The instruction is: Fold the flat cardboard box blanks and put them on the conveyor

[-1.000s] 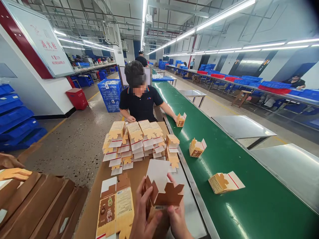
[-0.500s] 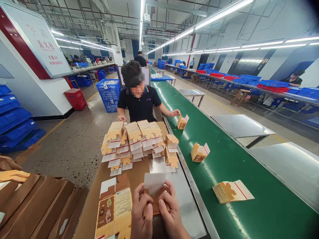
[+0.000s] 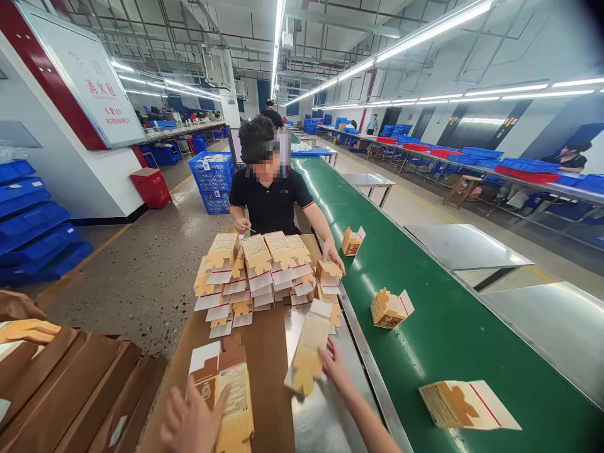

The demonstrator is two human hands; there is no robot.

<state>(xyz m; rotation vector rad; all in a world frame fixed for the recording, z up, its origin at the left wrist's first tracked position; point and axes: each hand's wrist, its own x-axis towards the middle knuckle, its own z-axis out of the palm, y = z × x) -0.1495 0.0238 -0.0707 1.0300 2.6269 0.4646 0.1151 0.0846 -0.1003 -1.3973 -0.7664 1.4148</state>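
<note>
My left hand (image 3: 191, 415), its fingers spread, is over the flat printed carton blanks (image 3: 236, 402) at the lower left of the table. My right hand (image 3: 336, 365) has its fingers apart at the right side of a folded carton (image 3: 309, 349), touching its edge. That carton is tilted above the metal plate (image 3: 314, 421), with a scalloped flap toward me. Beyond it stands a pile of folded cartons (image 3: 257, 258) with white flaps sticking out.
Across the table a person in a black shirt (image 3: 274, 204) reaches to the cartons at the pile's right end. The green conveyor (image 3: 453, 327) on the right carries separate cartons (image 3: 391, 308). Brown paper bags (image 3: 89, 390) stand at lower left.
My hands have parted: the left moved to the flat blanks, the right to the carton's side. The carton is turned lengthwise. The other person's hand moved from the conveyor to the pile; conveyor cartons shifted nearer.
</note>
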